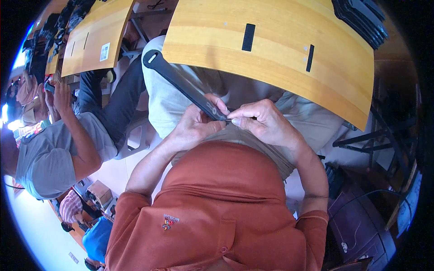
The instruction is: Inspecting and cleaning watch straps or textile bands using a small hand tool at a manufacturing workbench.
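Observation:
A long black strap-like piece (181,86) slants over my lap, its rounded, slotted end pointing to the far left. Its near end is gripped by my left hand (192,128), fingers behind it and thumb along the lower edge. My right hand (264,122) meets it there, thumb and forefinger pinched together at the tip of the strap. Whatever lies in that pinch is too small to name. Both hands are close together just in front of my belly, short of the table's near edge.
The wooden table (280,27) ahead bears two black strips (248,37) (310,58) and a stack of black pieces (361,20) at its far right. Another table (97,27) and a seated person (68,144) are at left. Dark metal legs (389,135) stand at right.

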Demonstrator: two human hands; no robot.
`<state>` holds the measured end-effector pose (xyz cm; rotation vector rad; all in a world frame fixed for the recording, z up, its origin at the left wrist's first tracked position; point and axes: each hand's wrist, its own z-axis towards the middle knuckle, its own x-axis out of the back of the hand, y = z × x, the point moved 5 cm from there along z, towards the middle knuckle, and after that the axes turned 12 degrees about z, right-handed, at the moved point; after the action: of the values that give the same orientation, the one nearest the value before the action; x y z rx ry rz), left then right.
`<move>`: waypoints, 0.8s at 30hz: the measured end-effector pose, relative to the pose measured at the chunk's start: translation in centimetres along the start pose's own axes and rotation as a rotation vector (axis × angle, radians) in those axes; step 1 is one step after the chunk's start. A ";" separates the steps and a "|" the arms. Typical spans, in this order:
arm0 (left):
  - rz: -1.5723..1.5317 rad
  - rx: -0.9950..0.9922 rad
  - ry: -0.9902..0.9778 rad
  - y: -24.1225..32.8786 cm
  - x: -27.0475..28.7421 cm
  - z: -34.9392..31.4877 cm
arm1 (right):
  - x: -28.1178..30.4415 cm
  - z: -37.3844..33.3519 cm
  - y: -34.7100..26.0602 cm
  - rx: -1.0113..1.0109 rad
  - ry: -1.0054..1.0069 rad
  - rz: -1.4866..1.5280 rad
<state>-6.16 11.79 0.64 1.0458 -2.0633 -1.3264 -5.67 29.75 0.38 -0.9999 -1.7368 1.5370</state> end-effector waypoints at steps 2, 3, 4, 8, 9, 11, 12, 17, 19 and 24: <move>-0.020 0.016 -0.014 0.1 0.0 0.0 | 0.0 0.1 0.4 -0.043 -0.046 0.029; -0.039 0.031 -0.027 0.0 0.0 0.0 | 0.1 0.3 0.4 -0.026 -0.051 0.061; -0.040 0.033 -0.025 0.0 0.2 0.0 | 0.1 0.3 0.4 -0.009 -0.056 0.093; -0.172 0.050 -0.027 -0.9 0.7 0.4 | -0.3 0.3 -0.1 0.137 -0.012 -0.041; -0.244 0.054 -0.013 -1.0 0.9 0.4 | -0.5 0.3 -0.4 0.209 0.054 -0.109; -0.243 0.057 -0.008 -0.8 0.9 0.4 | -0.7 0.1 -0.8 0.282 0.117 -0.176; -0.242 0.058 -0.006 -0.7 0.9 0.5 | -0.7 0.0 -0.5 0.219 0.141 -0.154; -0.247 0.062 0.041 -1.1 0.7 0.6 | -1.4 -0.1 0.6 0.288 0.284 -0.031; -0.222 0.046 0.040 -1.3 0.8 0.6 | -1.6 -0.2 0.5 0.416 0.327 -0.047; -0.162 0.027 -0.012 -0.6 0.0 0.3 | -1.6 -0.5 -0.1 0.489 0.329 -0.130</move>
<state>-6.15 11.81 -0.06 1.2417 -2.0468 -1.3888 -4.41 28.63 0.59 -0.8124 -1.1041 1.5101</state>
